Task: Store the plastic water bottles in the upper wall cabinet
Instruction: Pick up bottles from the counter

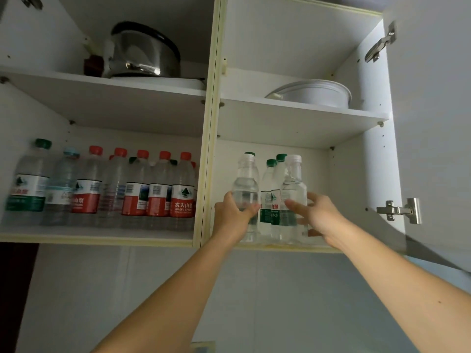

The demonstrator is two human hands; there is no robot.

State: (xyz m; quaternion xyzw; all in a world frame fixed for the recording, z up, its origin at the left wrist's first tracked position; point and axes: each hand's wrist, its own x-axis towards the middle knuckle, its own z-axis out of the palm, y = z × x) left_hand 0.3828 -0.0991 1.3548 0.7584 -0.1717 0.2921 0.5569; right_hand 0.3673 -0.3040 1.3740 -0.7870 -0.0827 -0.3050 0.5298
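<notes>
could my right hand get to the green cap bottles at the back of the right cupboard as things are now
Probably not directly. The right hand grips a white-capped clear bottle, which stands in front of the green-capped bottles; the left hand holds another clear bottle beside them, blocking the front.

Clear glossy plastic water bottles [246,189] with paper-like labels, smooth matt white laminate cabinet shelf [300,118], shiny polished metal pot [144,53], bright metal hinge [400,211]
</notes>
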